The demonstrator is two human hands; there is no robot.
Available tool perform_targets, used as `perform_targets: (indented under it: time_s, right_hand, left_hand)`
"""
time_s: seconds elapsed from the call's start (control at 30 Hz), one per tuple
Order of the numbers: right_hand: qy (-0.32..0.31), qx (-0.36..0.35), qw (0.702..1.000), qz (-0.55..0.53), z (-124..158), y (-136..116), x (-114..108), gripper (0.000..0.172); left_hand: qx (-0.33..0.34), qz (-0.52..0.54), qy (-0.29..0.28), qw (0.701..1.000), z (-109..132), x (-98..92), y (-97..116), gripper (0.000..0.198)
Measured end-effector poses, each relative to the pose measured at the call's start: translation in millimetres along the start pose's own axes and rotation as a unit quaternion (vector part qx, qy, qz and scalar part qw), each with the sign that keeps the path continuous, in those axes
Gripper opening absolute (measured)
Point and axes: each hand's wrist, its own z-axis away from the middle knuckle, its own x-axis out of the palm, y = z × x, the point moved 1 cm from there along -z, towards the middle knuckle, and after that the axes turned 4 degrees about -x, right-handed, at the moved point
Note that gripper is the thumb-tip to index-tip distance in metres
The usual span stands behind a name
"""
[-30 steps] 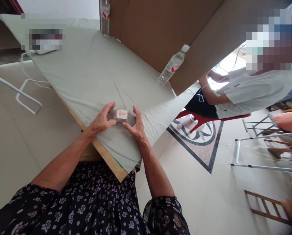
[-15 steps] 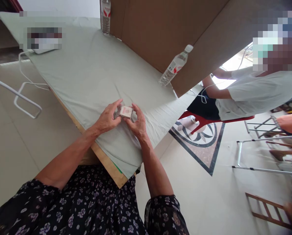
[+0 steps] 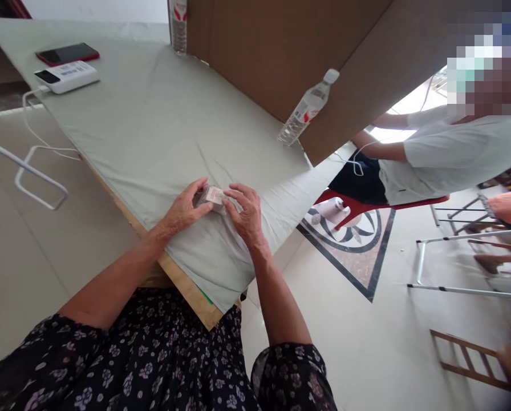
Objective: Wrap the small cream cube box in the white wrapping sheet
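A small box-shaped pack (image 3: 215, 195) with a pale top and red print lies low over the cloth near the table corner; its left end looks wrapped in clear film. My left hand (image 3: 187, 206) grips that left end between thumb and fingers. At the opposite end, my right hand (image 3: 247, 212) has its thumb and fingers bent in against the pack, covering part of it. Whether the pack rests on the cloth or is held just above it, I cannot tell.
Pale green cloth covers the table (image 3: 131, 131). A cardboard panel (image 3: 255, 63) stands behind, with one water bottle (image 3: 309, 108) leaning and another bottle (image 3: 179, 28) upright. A phone (image 3: 67, 53) and a white power bank (image 3: 69, 76) lie far left. A person in a white shirt (image 3: 452, 151) sits right.
My right hand has turned over the pack's right end, its fingers now bending across the top. The pack has shifted slightly left and tilted. The camera view has moved a little.
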Motion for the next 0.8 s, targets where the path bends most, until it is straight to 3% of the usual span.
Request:
perform_targets:
  time_s: [0.13, 0.33, 0.5, 0.6, 0.8]
  right_hand:
    - [-0.079, -0.048, 0.994, 0.066, -16, -3, -6, 0.015]
    - [-0.103, -0.116, 0.982, 0.109, -29, -7, -1, 0.023]
    - [-0.085, -0.083, 0.988, 0.101, -51, -5, -2, 0.023]
    - [-0.067, -0.065, 0.992, 0.088, -72, 1, -8, 0.021]
    - [-0.033, -0.017, 0.999, 0.014, -116, 29, -8, 0.015]
  left_hand:
    - [-0.017, 0.008, 0.031, 0.999, -3, 4.9, 0, 0.061]
    - [0.007, -0.014, 0.042, 0.999, -5, 5.8, 0, 0.054]
    - [0.036, -0.032, 0.056, 0.997, -3, 7.9, 2, 0.05]
    - [0.032, -0.019, 0.054, 0.998, -2, 8.5, 4, 0.058]
    - [-0.002, 0.116, -0.018, 0.993, 1, 5.8, 7, 0.077]
